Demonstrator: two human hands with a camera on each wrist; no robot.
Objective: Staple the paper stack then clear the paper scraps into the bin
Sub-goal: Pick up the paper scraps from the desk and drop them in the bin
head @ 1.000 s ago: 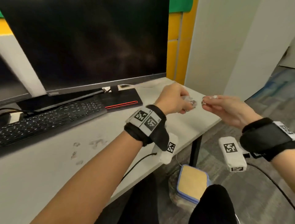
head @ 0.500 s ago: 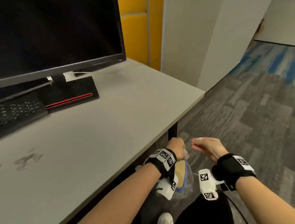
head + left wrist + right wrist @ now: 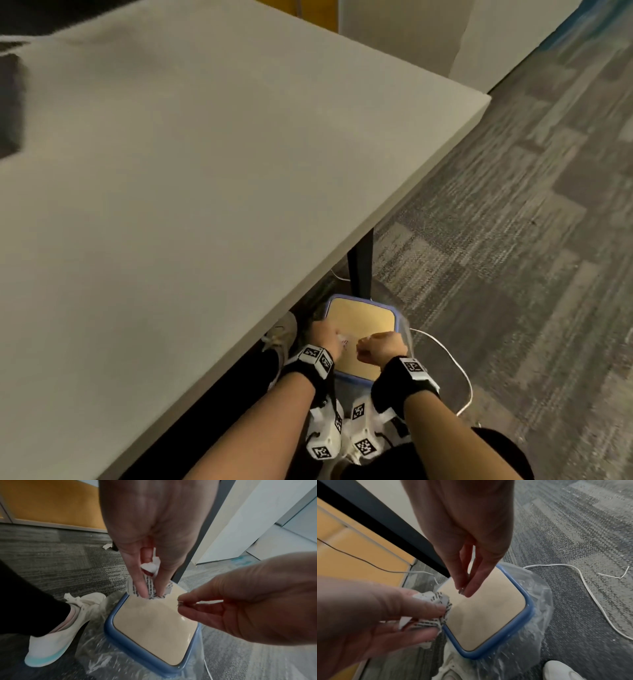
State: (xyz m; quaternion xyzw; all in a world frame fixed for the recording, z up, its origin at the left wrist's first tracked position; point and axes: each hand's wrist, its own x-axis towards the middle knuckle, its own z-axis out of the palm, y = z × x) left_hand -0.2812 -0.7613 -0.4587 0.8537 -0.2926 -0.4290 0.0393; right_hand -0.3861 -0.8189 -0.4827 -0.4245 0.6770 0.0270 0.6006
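Observation:
A bin with a blue rim (image 3: 352, 377) and a tan swing lid (image 3: 363, 318) stands on the floor by the table's corner. My left hand (image 3: 325, 337) hovers at the lid's left edge and pinches crumpled, printed paper scraps (image 3: 133, 588) between thumb and fingers (image 3: 150, 593). The same scraps (image 3: 436, 597) touch the lid's edge in the right wrist view. My right hand (image 3: 380, 347) is just above the lid (image 3: 488, 608), thumb and forefinger (image 3: 463, 592) pinching a tiny dark bit (image 3: 179, 602) too small to identify. No paper stack or stapler is in view.
The grey table (image 3: 239, 171) overhangs the bin's left side, and its black leg (image 3: 359, 267) stands behind the bin. A clear plastic liner (image 3: 539, 601) hangs over the bin. A white cable (image 3: 455, 363) loops on the carpet. My shoe (image 3: 56, 628) is beside the bin, and a scrap (image 3: 107, 546) lies on the floor.
Both hands have dropped from table height to just above the bin lid, still holding what they held. The head view has tilted down toward the floor.

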